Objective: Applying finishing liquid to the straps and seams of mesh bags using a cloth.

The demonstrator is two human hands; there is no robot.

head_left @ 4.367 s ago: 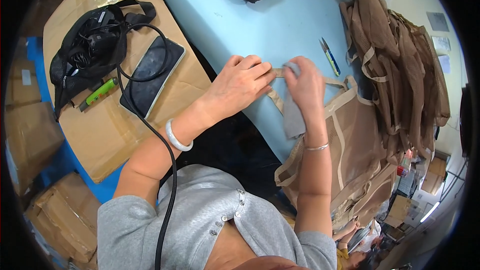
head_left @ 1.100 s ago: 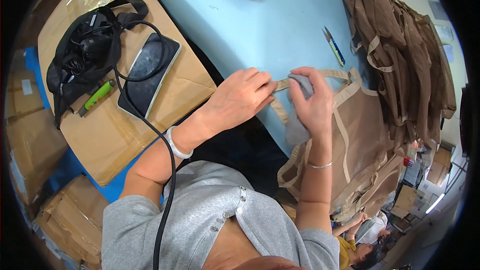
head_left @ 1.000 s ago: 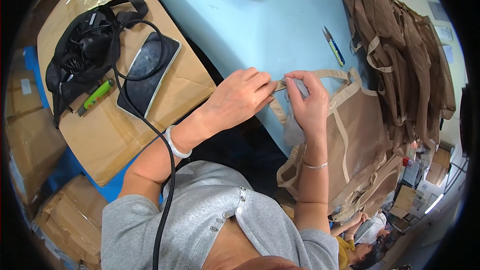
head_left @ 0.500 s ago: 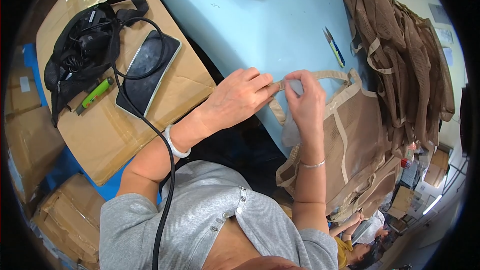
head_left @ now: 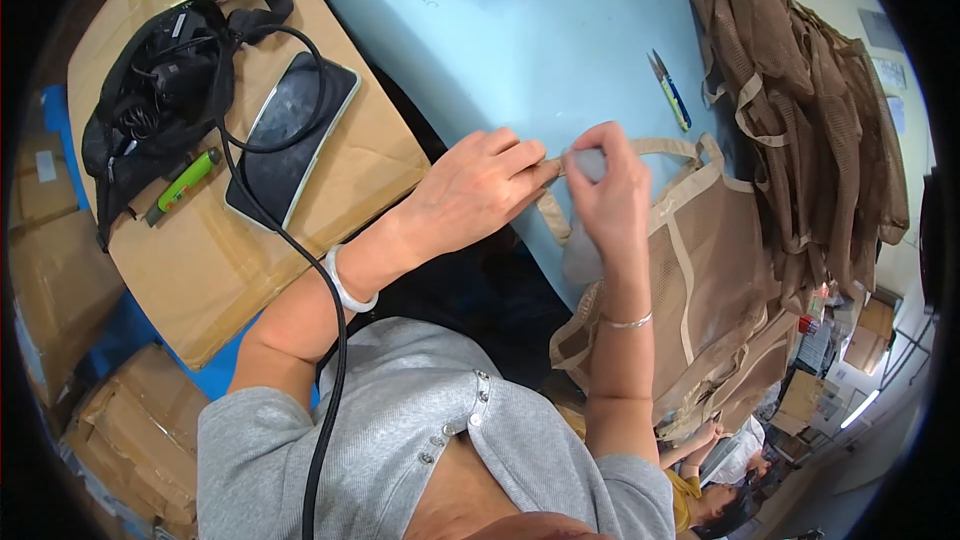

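My left hand (head_left: 478, 188) is closed, its fingertips pinching the beige strap (head_left: 662, 147) of a brown mesh bag (head_left: 722, 260) over the table edge. Close beside it, my right hand (head_left: 615, 195) is also closed, thumb and fingers pressed on a soft grey cloth (head_left: 590, 164). Part of that cloth hangs below the fingers, next to a loop of the strap. The cloth seems to press against the strap, but the fingers hide the exact contact. The bag's body spreads to the right of my right forearm.
Thread snips (head_left: 669, 90) lie on the pale blue table (head_left: 480, 50). Brown mesh bags (head_left: 800, 110) are heaped at the right. On a cardboard box (head_left: 230, 280) at the left lie a phone (head_left: 290, 140), a green marker (head_left: 185, 183) and a black pouch (head_left: 150, 110). A black cable (head_left: 335, 360) crosses my left arm.
My right fingers have shifted slightly upward with the grey cloth, which is bunched a little differently. My left hand keeps its pinch on the strap.
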